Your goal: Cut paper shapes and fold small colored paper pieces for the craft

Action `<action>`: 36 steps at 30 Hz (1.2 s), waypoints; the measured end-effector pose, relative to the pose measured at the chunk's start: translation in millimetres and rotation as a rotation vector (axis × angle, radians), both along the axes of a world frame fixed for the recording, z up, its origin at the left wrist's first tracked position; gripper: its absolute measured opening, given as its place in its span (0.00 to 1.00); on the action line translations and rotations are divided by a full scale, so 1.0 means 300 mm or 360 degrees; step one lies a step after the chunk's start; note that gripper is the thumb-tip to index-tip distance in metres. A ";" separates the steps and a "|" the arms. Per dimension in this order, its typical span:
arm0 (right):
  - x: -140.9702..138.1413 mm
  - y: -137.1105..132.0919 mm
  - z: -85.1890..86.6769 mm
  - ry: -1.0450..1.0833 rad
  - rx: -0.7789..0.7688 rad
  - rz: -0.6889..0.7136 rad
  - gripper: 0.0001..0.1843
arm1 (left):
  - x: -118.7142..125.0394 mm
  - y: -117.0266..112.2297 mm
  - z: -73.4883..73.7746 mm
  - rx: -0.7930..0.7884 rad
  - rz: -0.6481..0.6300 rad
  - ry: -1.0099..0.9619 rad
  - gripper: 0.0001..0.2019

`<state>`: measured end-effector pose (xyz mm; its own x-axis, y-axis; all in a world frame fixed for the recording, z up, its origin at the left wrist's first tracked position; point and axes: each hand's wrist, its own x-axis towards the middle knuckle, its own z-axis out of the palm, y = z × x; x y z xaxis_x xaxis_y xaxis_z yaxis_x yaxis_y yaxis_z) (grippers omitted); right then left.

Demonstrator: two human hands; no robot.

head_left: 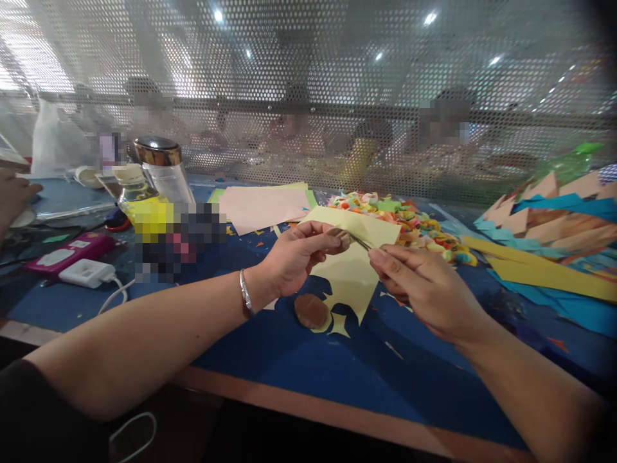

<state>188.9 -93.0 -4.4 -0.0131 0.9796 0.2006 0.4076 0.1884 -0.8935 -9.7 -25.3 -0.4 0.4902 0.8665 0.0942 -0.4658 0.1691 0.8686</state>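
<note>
My left hand (296, 257), with a silver bangle on its wrist, is closed in a pinch on one end of a thin metal tool (354, 238) that looks like tweezers. My right hand (417, 286) is closed on the tool's other end, thumb and forefinger pressed together. Both hands hover just above a pale yellow sheet of paper (354, 273) lying on the blue table (289, 347). The sheet has pieces cut out of its lower edge. A round brown disc (312, 311) lies beside that edge, under my left hand.
A heap of small coloured paper curls (409, 218) and a pink sheet (263, 206) lie behind. Blue, tan and yellow paper strips (549, 238) fill the right. Jars (166, 170), a pink device (72, 249) and a white charger (87, 272) stand left. Another person's hand (12, 196) is at the far left. A perforated screen (308, 96) backs the table.
</note>
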 end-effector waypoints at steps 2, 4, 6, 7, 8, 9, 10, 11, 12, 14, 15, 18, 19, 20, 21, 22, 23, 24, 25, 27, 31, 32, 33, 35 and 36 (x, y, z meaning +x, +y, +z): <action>0.000 0.000 -0.001 0.0010 0.0000 0.0008 0.33 | 0.001 0.000 -0.001 -0.0025 0.0000 -0.0011 0.09; 0.000 -0.003 -0.001 0.0025 -0.0001 0.0014 0.33 | 0.002 0.000 -0.002 -0.0056 0.0000 -0.0008 0.08; 0.000 -0.005 0.000 0.0036 -0.0001 0.0014 0.33 | 0.002 -0.001 -0.003 -0.0076 -0.0007 -0.0006 0.07; 0.000 -0.006 0.000 0.0036 -0.0001 0.0012 0.33 | 0.002 -0.001 -0.003 -0.0083 -0.0011 -0.0006 0.07; 0.000 -0.007 0.000 0.0032 -0.0001 0.0010 0.33 | 0.001 -0.001 -0.003 -0.0089 -0.0016 -0.0007 0.07; 0.000 -0.007 -0.001 0.0025 -0.0002 0.0009 0.33 | 0.001 -0.001 -0.002 -0.0097 -0.0022 -0.0007 0.07; 0.000 -0.007 -0.001 0.0019 -0.0003 0.0006 0.33 | 0.000 0.000 -0.002 -0.0105 -0.0027 -0.0008 0.07; 0.000 -0.007 -0.001 0.0018 -0.0005 0.0005 0.33 | -0.001 0.001 -0.001 -0.0113 -0.0033 -0.0009 0.07; -0.001 -0.007 -0.002 0.0019 -0.0009 0.0001 0.33 | -0.001 0.002 0.000 -0.0120 -0.0040 -0.0010 0.07; -0.003 -0.006 -0.001 0.0030 -0.0006 -0.0004 0.33 | -0.001 0.004 0.000 -0.0127 -0.0060 -0.0005 0.07; -0.005 -0.006 0.000 0.0035 -0.0001 -0.0003 0.33 | -0.001 0.005 0.000 -0.0127 -0.0068 0.0000 0.08; -0.007 -0.005 0.002 0.0034 0.0010 0.0007 0.33 | 0.001 0.005 -0.001 -0.0119 -0.0080 0.0026 0.09; -0.006 -0.004 0.002 0.0027 0.0013 0.0010 0.33 | 0.001 0.005 0.000 -0.0111 -0.0084 0.0034 0.10; -0.004 -0.003 0.001 0.0018 0.0014 0.0014 0.33 | 0.001 0.004 0.001 -0.0102 -0.0086 0.0038 0.11; -0.001 -0.002 0.000 0.0007 0.0014 0.0020 0.33 | 0.001 0.003 0.002 -0.0095 -0.0086 0.0039 0.12; 0.001 0.000 -0.002 -0.0003 0.0013 0.0027 0.32 | 0.000 0.002 0.004 -0.0090 -0.0079 0.0035 0.13; 0.004 0.001 -0.004 -0.0011 0.0013 0.0034 0.32 | -0.001 0.001 0.006 -0.0087 -0.0065 0.0027 0.15; 0.007 0.002 -0.006 -0.0016 0.0013 0.0039 0.31 | -0.003 0.001 0.007 -0.0085 -0.0045 0.0020 0.16; 0.009 0.002 -0.008 -0.0021 0.0013 0.0041 0.31 | -0.005 0.001 0.008 -0.0080 -0.0022 0.0017 0.18; 0.011 0.003 -0.010 -0.0030 0.0016 0.0034 0.31 | -0.008 0.003 0.007 -0.0040 0.0003 0.0029 0.21; 0.009 0.004 -0.006 -0.0049 0.0031 0.0028 0.32 | -0.012 0.012 0.002 0.0078 -0.0012 0.0084 0.22; 0.007 0.004 -0.005 -0.0049 0.0035 0.0028 0.32 | -0.012 0.013 0.001 0.0095 -0.0013 0.0093 0.22; 0.006 0.003 -0.005 -0.0048 0.0035 0.0028 0.32 | -0.013 0.015 0.000 0.0106 -0.0013 0.0099 0.23; 0.005 0.003 -0.004 -0.0037 0.0030 0.0024 0.32 | -0.014 0.018 -0.001 0.0122 -0.0018 0.0108 0.23; 0.005 0.003 -0.005 -0.0031 0.0027 0.0023 0.32 | -0.015 0.019 -0.001 0.0130 -0.0022 0.0111 0.23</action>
<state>190.5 -92.2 -5.8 -0.0312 0.9757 0.2168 0.4221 0.2095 -0.8820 -14.1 -19.8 -0.6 0.5098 0.8506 0.1292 -0.4017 0.1025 0.9100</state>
